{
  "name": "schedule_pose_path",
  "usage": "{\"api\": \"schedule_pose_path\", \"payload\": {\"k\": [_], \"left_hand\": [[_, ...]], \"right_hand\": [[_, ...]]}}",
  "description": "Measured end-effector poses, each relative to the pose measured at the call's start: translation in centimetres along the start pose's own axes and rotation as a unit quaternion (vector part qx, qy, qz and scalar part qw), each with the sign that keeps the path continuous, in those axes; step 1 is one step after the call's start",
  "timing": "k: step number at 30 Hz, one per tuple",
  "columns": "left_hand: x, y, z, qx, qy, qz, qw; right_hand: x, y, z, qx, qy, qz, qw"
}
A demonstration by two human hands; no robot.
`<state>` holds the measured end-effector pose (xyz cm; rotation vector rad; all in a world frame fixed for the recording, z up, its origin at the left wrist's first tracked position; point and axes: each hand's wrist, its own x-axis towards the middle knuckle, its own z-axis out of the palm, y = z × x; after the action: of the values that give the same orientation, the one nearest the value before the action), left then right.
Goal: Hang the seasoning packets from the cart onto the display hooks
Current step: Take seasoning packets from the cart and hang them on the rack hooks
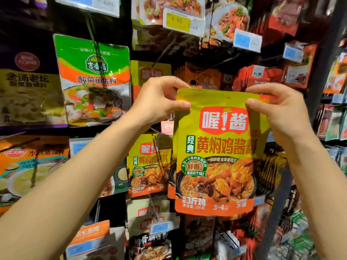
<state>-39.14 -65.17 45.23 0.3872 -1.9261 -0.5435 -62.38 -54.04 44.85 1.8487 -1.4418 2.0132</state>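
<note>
I hold the yellow packet upright before the display, left hand and right hand pinching its top corners; its hang hole sits midway between them, matching packets hanging lower left

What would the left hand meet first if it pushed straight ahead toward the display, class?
Probably the matching yellow packet hanging just behind the left hand, which pinches the held packet's top corner. Depth is unclear, so a hook could come first.

My display rack carries hanging packets on its hooks. A matching yellow packet hangs just right of the green packet.
</note>
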Motion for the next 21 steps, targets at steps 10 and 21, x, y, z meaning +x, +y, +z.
{"api": "schedule_pose_path", "payload": {"k": [10,21], "left_hand": [[-1.0,-0.2,0.6,-0.100,0.017,-0.045,0.994],[-1.8,-0.4,-2.7,-0.144,0.177,-0.031,0.973]], "right_hand": [[0.0,-0.7,0.0,0.014,0.030,0.001,0.999],[4.4,-1.1,4.9,0.072,0.038,0.023,0.996]]}}
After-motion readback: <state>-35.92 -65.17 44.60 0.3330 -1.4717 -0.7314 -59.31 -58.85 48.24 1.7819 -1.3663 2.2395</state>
